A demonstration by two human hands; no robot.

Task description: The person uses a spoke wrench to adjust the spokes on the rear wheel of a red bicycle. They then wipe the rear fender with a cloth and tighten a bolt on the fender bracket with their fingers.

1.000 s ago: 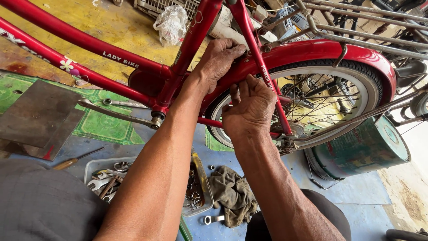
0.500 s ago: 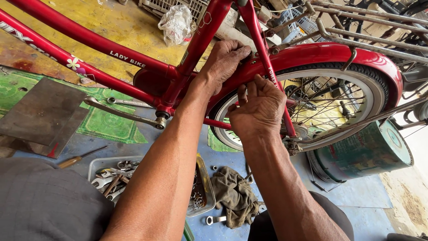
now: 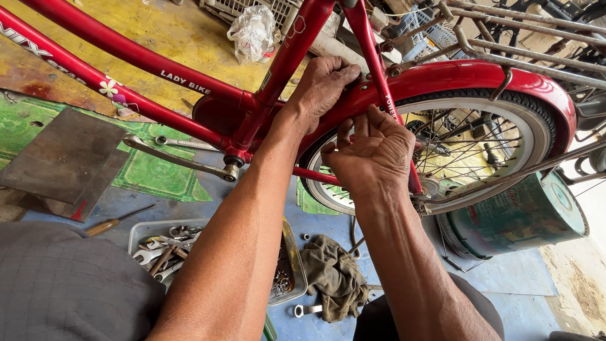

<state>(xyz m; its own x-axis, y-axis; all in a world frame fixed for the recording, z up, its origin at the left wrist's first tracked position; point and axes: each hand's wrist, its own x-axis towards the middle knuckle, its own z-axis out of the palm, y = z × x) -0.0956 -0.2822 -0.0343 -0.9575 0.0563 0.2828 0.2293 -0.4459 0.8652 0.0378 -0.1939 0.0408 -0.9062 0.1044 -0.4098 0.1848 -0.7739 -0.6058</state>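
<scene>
1. You are working at the front end of the red rear mudguard [image 3: 480,74], where it meets the frame just behind the seat tube [image 3: 291,50]; take that mudguard as your reference for everything else.
2. Your left hand [image 3: 322,85] is lying over the top of the mudguard's front end, fingers curled down onto the joint. Whether it is pinching a small fastener there cannot be told, because the fingers are covering the spot.
3. Your right hand [image 3: 372,151] is coming up from below the mudguard, fingertips gathered together and pressing at the same joint beside the seat stay [image 3: 379,95]. It appears to be closed on something small, but the part itself is hidden.
4. While you are fitting this, it seems wise to keep the upper hand steadying the mudguard so that it is not twisting toward the tyre [image 3: 505,113].
5. Judging by the tight gap, you are better off turning anything small with the fingertips first, before reaching for a tool.
6. The tray of spanners [image 3: 164,246] is lying on the floor well below the mudguard, with a loose spanner [image 3: 307,310] and a crumpled rag [image 3: 334,278] near it.
7. The green drum [image 3: 524,218] is lying just under the mudguard's rear end, so you are probably wise to be keeping your elbows clear of it.
</scene>
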